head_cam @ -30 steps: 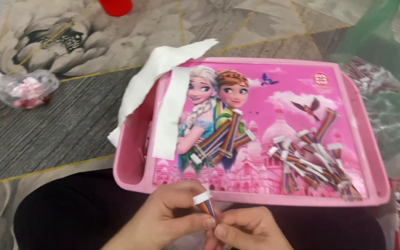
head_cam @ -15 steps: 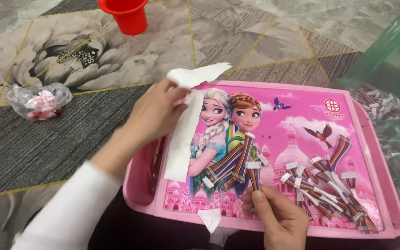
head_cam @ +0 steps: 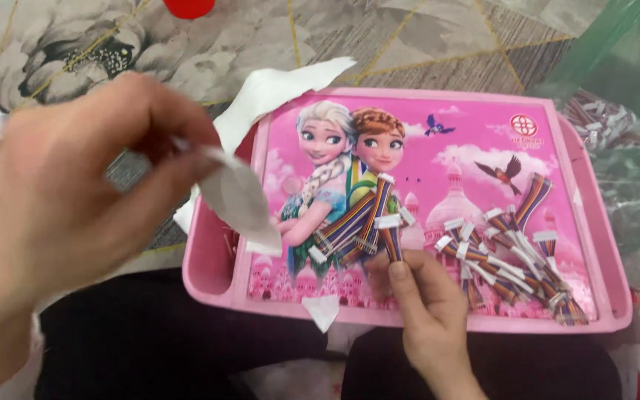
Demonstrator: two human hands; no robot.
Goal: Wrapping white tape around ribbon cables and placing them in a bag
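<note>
left hand [head_cam: 75, 192]: raised, fingers pinched | right hand [head_cam: 427, 311]: low, pinching

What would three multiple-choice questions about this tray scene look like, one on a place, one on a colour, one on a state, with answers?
1. Where does the loose pile of cables lie?
A. on the tray's right half
B. on the carpet
C. in the red cup

2. What colour is the tray?
A. blue
B. pink
C. green

3. What is the left hand doing?
A. lying flat on the tray
B. pinching a paper strip
C. holding the red cup

Answers:
1. A, the cables lie heaped on the tray's right half.
2. B, its rim and top are pink.
3. B, its fingers pinch a white paper strip, raised above the tray's left edge, while the right hand holds one cable.
</note>
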